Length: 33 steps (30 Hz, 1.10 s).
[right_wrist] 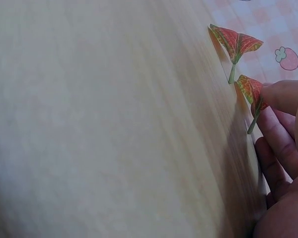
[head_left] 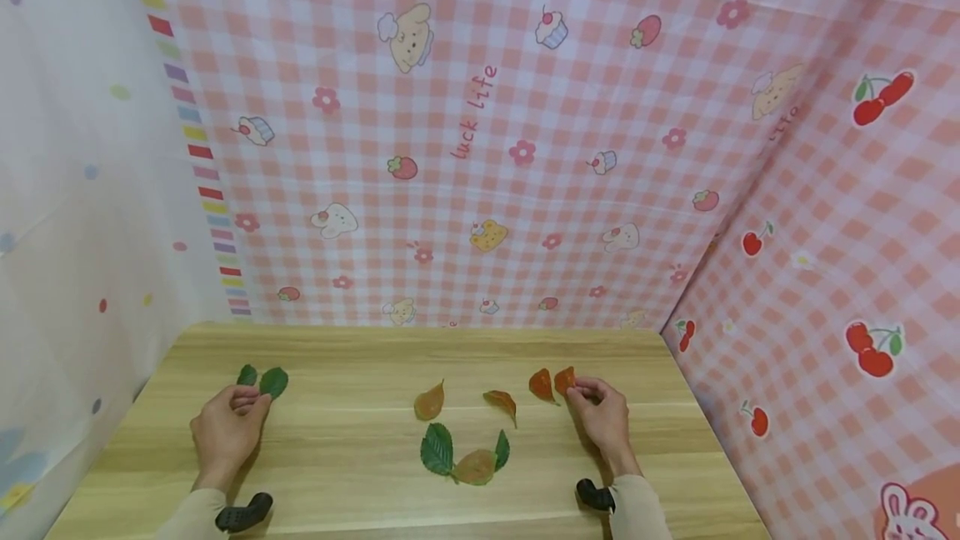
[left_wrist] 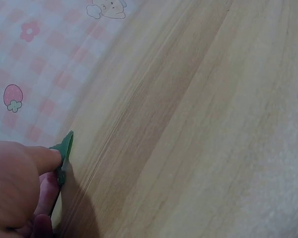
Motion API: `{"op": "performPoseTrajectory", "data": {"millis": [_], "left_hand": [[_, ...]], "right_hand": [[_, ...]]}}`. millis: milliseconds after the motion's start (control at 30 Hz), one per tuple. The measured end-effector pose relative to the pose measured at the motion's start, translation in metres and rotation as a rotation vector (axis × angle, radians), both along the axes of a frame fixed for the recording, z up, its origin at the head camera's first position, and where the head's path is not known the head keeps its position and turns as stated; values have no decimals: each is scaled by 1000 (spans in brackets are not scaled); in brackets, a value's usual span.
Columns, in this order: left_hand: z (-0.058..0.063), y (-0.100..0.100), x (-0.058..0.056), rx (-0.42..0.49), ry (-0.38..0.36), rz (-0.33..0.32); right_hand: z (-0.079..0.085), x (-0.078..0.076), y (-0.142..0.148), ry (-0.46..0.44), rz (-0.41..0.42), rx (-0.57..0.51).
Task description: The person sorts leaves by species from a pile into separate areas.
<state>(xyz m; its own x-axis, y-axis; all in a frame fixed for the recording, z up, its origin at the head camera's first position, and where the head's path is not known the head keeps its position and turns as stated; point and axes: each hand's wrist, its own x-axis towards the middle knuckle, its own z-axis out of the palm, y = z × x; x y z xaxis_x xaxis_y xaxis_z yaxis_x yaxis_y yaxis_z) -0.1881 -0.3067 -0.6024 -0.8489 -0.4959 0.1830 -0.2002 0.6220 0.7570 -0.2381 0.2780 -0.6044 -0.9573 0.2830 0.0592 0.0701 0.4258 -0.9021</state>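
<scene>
At the left of the table, my left hand (head_left: 227,432) pinches a green leaf (head_left: 274,382) between thumb and fingers. A second green leaf (head_left: 247,374) lies just left of it, close to the fingertips. In the left wrist view the pinched green leaf (left_wrist: 65,148) stands up edge-on from the wood. Over on the right, my right hand (head_left: 604,419) holds a red-orange leaf (head_left: 564,380) by its edge. Another red leaf (head_left: 541,383) rests beside that one. The right wrist view shows the held red leaf (right_wrist: 253,91) folded, its stem pointing down toward the table.
Between the hands on the wooden table (head_left: 337,473) lie two yellow-brown leaves (head_left: 430,402). Nearer to me, a brownish leaf (head_left: 475,467) sits between a larger green leaf (head_left: 437,448) and a smaller green leaf (head_left: 502,450). A pink checked cloth (head_left: 450,207) hangs behind.
</scene>
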Motion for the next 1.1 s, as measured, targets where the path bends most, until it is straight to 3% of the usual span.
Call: {"op": "performPoseTrajectory", "data": {"millis": [367, 600, 733, 1100], "left_hand": [[2, 1, 2, 9, -11, 11], [5, 2, 7, 3, -44, 4], [7, 6, 13, 6, -44, -20], [17, 31, 28, -41, 60, -62]], "right_hand": [[1, 0, -1, 22, 12, -12], [2, 6, 3, -6, 60, 40], [6, 14, 5, -7, 68, 52], [27, 47, -8, 54, 2, 48]]}}
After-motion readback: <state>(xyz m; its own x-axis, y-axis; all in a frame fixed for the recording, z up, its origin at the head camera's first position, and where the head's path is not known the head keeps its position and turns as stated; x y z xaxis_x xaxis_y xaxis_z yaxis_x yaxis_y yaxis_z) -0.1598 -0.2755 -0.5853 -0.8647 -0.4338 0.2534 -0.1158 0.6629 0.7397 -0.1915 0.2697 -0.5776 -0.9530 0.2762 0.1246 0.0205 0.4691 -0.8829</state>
